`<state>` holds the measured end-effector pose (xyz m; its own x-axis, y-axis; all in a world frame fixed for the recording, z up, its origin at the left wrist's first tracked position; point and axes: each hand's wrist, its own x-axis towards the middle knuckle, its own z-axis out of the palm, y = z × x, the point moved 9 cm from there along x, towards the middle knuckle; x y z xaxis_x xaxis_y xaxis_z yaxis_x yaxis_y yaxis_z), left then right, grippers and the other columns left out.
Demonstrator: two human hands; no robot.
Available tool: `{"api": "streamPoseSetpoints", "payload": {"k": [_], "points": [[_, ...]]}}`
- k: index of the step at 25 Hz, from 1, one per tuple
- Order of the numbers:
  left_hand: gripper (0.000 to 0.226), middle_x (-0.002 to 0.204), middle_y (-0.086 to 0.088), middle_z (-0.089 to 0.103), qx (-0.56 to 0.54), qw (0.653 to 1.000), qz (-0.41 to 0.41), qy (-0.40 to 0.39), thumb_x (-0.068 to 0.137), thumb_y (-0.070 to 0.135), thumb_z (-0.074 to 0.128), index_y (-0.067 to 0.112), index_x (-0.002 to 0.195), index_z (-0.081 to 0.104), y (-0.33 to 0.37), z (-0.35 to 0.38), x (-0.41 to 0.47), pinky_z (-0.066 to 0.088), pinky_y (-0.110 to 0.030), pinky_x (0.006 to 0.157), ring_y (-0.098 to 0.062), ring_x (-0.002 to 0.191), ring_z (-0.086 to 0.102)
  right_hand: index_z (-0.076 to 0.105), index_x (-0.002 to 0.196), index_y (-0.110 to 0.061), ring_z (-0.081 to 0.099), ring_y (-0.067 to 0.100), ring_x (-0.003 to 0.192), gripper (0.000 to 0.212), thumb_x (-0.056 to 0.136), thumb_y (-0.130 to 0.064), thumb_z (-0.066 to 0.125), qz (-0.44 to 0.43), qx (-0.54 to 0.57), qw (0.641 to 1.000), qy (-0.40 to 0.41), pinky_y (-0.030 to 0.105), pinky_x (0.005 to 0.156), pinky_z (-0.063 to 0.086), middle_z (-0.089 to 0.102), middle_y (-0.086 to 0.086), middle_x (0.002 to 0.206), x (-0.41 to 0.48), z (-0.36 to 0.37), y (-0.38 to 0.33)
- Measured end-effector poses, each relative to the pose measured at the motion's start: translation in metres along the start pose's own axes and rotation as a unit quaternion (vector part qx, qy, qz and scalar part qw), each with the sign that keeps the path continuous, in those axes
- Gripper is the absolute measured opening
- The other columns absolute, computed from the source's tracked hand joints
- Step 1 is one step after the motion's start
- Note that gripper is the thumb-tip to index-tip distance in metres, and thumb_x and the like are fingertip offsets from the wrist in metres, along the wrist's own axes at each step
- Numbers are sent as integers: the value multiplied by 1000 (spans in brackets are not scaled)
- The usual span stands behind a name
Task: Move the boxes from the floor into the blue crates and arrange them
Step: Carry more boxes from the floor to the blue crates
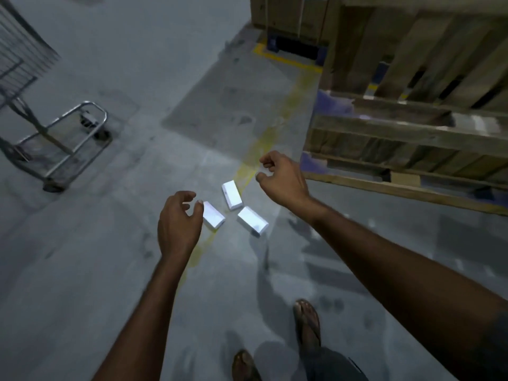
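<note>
- Three small white rectangular cardboard boxes [232, 195] lie close together on the grey concrete floor [96, 257], across a faded yellow line [275, 133]. No blue crates are in sight.
- The left hand [177, 224] hovers over the leftmost box with its fingers loosely curled and empty. The right hand [283, 178] is the same.
- I'd crouch lower, then take one box per hand by its long sides.

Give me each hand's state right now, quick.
Left hand: open, fingers loosely curled, holding nothing.
Right hand: open, fingers loosely curled, holding nothing.
</note>
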<state>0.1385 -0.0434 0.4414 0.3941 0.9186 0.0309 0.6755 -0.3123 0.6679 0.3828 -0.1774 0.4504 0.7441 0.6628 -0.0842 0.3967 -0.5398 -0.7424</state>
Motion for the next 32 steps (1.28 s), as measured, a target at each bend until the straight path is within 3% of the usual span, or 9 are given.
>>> {"api": "streamPoseSetpoints", "payload": {"k": [5, 9, 15, 21, 26, 32], "points": [[20, 113, 2, 67, 6, 997, -78, -12, 91, 27, 67, 21, 111, 67, -120, 115, 6, 55, -36, 82, -17, 96, 68, 66, 118, -19, 67, 20, 106, 40, 80, -27, 69, 7, -29, 998, -59, 37, 92, 54, 70, 2, 115, 46, 104, 107], [26, 118, 0, 65, 20, 991, -121, -45, 91, 26, 68, 20, 116, 65, -224, 218, 6, 49, -28, 79, -18, 97, 68, 64, 124, -17, 64, 21, 110, 43, 82, -27, 69, 11, -47, 994, -93, 32, 94, 50, 68, 4, 119, 65, 205, 204], [34, 122, -5, 60, 32, 991, -119, -52, 89, 26, 68, 21, 122, 62, -348, 361, 46, 51, -32, 82, -24, 101, 65, 61, 130, -18, 57, 25, 117, 49, 82, -26, 66, 5, -75, 990, -123, 33, 94, 46, 63, 5, 122, 100, 353, 336], [38, 131, -4, 54, 38, 994, -107, -2, 90, 33, 67, 21, 125, 60, -425, 451, 104, 43, -28, 87, -25, 113, 59, 56, 134, -22, 51, 27, 127, 52, 85, -33, 67, 6, -131, 980, -151, 38, 99, 46, 59, 5, 136, 137, 460, 425], [56, 151, -4, 37, 63, 988, -136, 26, 88, 48, 67, 20, 135, 53, -480, 529, 143, 43, -47, 107, -33, 133, 44, 48, 142, -23, 42, 27, 136, 61, 88, -45, 68, -21, -199, 965, -169, 41, 111, 42, 48, 3, 149, 153, 514, 467], [73, 151, -6, 28, 104, 979, -148, 90, 80, 56, 72, 22, 136, 40, -487, 564, 172, 45, -56, 96, -41, 131, 38, 28, 146, -33, 48, 27, 130, 83, 80, -55, 74, -22, -249, 952, -176, 46, 108, 46, 43, 2, 150, 158, 541, 491]]}}
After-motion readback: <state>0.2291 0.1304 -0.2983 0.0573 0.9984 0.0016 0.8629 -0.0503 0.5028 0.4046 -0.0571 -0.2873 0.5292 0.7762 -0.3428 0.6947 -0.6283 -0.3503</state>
